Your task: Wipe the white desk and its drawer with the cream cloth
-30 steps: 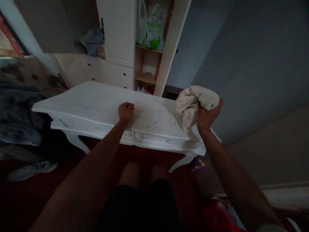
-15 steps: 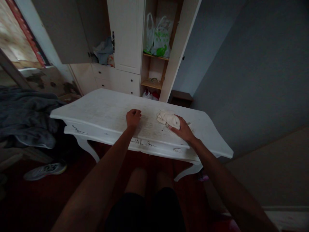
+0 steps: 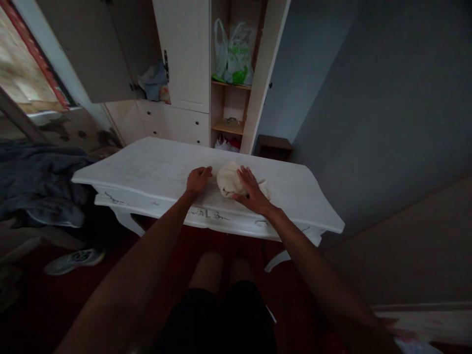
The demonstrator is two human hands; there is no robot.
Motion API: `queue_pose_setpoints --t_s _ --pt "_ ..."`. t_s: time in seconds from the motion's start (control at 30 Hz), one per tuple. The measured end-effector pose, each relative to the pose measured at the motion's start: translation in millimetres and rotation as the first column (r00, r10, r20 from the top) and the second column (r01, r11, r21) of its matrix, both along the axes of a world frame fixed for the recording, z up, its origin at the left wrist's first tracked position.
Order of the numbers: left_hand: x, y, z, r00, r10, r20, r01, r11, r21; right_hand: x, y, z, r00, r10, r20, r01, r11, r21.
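A crumpled cream cloth (image 3: 226,180) lies on the white table (image 3: 147,164), near its front edge. My right hand (image 3: 251,189) presses down on the cloth with its fingers spread flat over it. My left hand (image 3: 198,179) rests on the table top just left of the cloth, fingers curled in a loose fist, with nothing seen in it.
A white wardrobe (image 3: 184,59) stands behind the table, with plastic bags (image 3: 232,51) on an open shelf. A small dark stool (image 3: 275,146) is at the back right. Dark bedding (image 3: 37,182) lies on the left, a shoe (image 3: 73,259) on the floor.
My right hand brought the cloth down from the air onto the table, then slid it left toward my left hand. The left hand stayed in place.
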State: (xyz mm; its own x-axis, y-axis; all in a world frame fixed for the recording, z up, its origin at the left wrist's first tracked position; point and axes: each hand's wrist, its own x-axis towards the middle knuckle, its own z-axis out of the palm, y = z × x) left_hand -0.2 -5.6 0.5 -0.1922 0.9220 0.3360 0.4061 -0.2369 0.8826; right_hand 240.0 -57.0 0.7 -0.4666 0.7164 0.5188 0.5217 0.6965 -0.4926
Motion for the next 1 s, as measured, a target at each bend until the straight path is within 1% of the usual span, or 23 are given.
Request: queue_pose_setpoints --t_s 0.07,0.1,0.17,0.2,0.23,0.3,0.37,0.4,0.43,0.47,0.5,0.6,0.63,0.67,0.7,0.77,1.0 --pt "-0.3 0.3 0.0 0.995 -0.038 -0.092 0.035 0.999 -0.030 16.9 -4.3 1.2 0.993 -0.064 -0.098 0.068 0.997 0.037" --pt "-0.3 0.4 0.2 0.992 -0.043 -0.117 0.039 0.999 -0.037 28.4 -5.8 0.3 0.981 -0.107 -0.164 0.113 0.993 0.028" --pt "0.1 0.1 1.1 0.990 -0.029 -0.140 0.024 0.999 -0.035 55.4 -5.9 -4.0 0.926 -0.211 -0.314 0.204 0.977 -0.054" --pt "0.4 -0.3 1.7 0.989 -0.011 -0.148 0.007 1.000 -0.029 69.5 -4.4 -7.0 0.876 -0.273 -0.397 0.243 0.962 -0.124" --pt "0.8 -0.8 2.4 0.987 0.011 -0.159 -0.014 1.000 -0.024 83.0 -2.1 -10.1 0.810 -0.332 -0.484 0.265 0.943 -0.203" --pt "1.6 -2.4 3.9 0.982 0.053 -0.183 -0.056 0.998 -0.012 105.3 3.8 -15.5 0.665 -0.409 -0.625 0.244 0.910 -0.335" --pt "2.4 -4.4 5.2 0.976 0.082 -0.204 -0.082 0.997 0.006 118.6 8.7 -18.7 0.535 -0.436 -0.724 0.186 0.896 -0.402" --pt "2.8 -5.3 5.7 0.973 0.090 -0.214 -0.088 0.996 0.019 121.7 10.1 -19.3 0.491 -0.438 -0.753 0.161 0.895 -0.415" --pt "3.1 -6.1 6.0 0.970 0.097 -0.223 -0.091 0.995 0.036 122.6 10.6 -19.3 0.467 -0.436 -0.769 0.144 0.896 -0.421" --pt "3.5 -6.8 6.2 0.967 0.103 -0.233 -0.092 0.994 0.055 121.8 10.2 -18.8 0.461 -0.436 -0.773 0.131 0.895 -0.426" --pt "3.8 -7.3 6.3 0.964 0.108 -0.245 -0.092 0.993 0.076 119.8 9.2 -17.9 0.487 -0.434 -0.758 0.127 0.894 -0.430" --pt "4.7 -7.2 5.8 0.947 0.119 -0.297 -0.092 0.990 0.104 111.8 4.1 -14.5 0.681 -0.417 -0.602 0.157 0.886 -0.436" --pt "4.9 -6.8 5.5 0.939 0.120 -0.323 -0.094 0.991 0.095 109.9 2.4 -13.5 0.729 -0.408 -0.550 0.168 0.885 -0.434" --pt "4.9 -6.2 5.1 0.929 0.124 -0.349 -0.101 0.991 0.082 108.5 0.9 -12.6 0.759 -0.401 -0.513 0.180 0.886 -0.427" --pt "4.7 -5.6 4.8 0.919 0.128 -0.372 -0.110 0.992 0.069 107.9 -0.3 -12.0 0.771 -0.399 -0.495 0.194 0.889 -0.414" --pt "4.1 -4.5 3.9 0.908 0.145 -0.394 -0.134 0.989 0.057 108.3 -1.8 -11.3 0.767 -0.406 -0.497 0.224 0.895 -0.385" --pt "3.1 -4.6 2.3 0.926 0.154 -0.344 -0.144 0.988 0.054 110.7 -4.6 -11.3 0.737 -0.425 -0.526 0.302 0.903 -0.306"
